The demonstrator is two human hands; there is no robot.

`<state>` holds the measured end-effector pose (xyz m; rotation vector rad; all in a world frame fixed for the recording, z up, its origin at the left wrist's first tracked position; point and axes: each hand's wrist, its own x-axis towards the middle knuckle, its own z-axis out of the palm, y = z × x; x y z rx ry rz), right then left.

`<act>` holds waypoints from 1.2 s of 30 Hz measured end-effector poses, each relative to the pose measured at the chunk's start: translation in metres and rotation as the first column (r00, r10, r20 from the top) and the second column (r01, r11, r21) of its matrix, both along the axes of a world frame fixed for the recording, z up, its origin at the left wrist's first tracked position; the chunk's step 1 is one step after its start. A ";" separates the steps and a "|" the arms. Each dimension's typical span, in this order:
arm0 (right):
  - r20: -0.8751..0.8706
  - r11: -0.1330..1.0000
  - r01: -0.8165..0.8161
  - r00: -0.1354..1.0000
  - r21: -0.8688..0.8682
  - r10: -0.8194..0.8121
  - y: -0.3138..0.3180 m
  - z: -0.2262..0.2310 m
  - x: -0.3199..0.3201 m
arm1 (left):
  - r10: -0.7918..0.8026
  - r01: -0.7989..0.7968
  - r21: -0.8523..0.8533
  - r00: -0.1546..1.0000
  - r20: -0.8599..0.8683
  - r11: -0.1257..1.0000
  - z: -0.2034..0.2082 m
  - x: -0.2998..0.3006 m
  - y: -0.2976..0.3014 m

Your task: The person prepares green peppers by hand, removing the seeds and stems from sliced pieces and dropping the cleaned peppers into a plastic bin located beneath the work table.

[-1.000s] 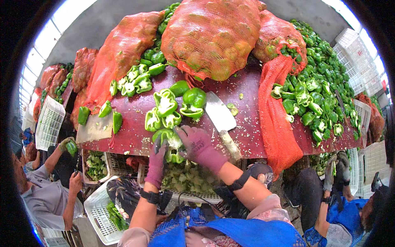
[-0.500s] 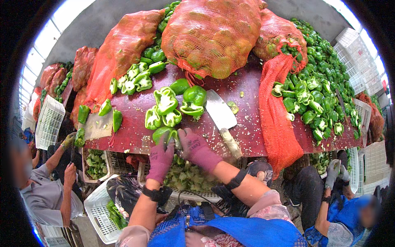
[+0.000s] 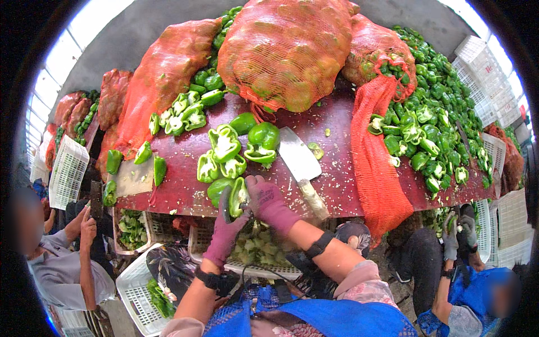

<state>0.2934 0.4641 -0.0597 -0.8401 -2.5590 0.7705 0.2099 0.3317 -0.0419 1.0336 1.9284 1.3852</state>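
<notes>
At the near table edge, my left hand [image 3: 225, 226], in a purple glove with dark fingertips, grips a halved green bell pepper [image 3: 240, 196] from its left side. The pepper's pale cut side faces up. My right hand [image 3: 268, 201], gloved the same, is closed against the pepper's right edge. Just behind them lies another green pepper [image 3: 219, 191]. Farther back sit opened pepper halves [image 3: 224, 143] and a pepper with a cut base [image 3: 263, 137]. A cleaver [image 3: 299, 154] rests flat to their right, its handle toward the near edge.
A large red mesh sack [image 3: 286, 50] of peppers stands at the back. An orange-red mesh bag [image 3: 379, 168] drapes over the table beside a pepper heap [image 3: 432, 112]. A crate [image 3: 264, 269] of green trimmings sits below my hands. Co-workers sit at left and right; the left one holds a blade [image 3: 96, 199].
My left hand has shifted and turned, and the pepper half now shows its cut side upward. The left co-worker has raised a blade.
</notes>
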 end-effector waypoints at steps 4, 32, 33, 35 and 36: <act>-0.031 0.999 -0.015 0.999 -0.035 0.014 -0.007 0.010 -0.001 | -0.050 -0.008 0.193 0.954 0.295 0.981 -0.007 -0.008 -0.010; -0.443 0.613 -0.321 0.895 -0.722 -0.053 0.003 0.010 0.002 | 0.028 -0.098 0.095 0.826 0.563 0.991 0.029 -0.032 -0.027; -0.456 0.399 -0.362 0.874 -0.842 -0.168 0.006 0.012 -0.001 | 0.030 -0.099 0.092 0.822 0.568 0.991 0.027 -0.032 -0.029; -0.489 0.070 -0.486 0.842 -0.871 -0.230 0.010 0.015 0.011 | 0.075 -0.143 0.054 0.760 0.645 0.988 0.023 -0.034 -0.033; -0.510 -0.112 -0.552 0.818 -0.827 -0.264 0.008 0.039 0.022 | 0.077 -0.171 0.105 0.804 0.589 0.980 0.016 -0.038 -0.036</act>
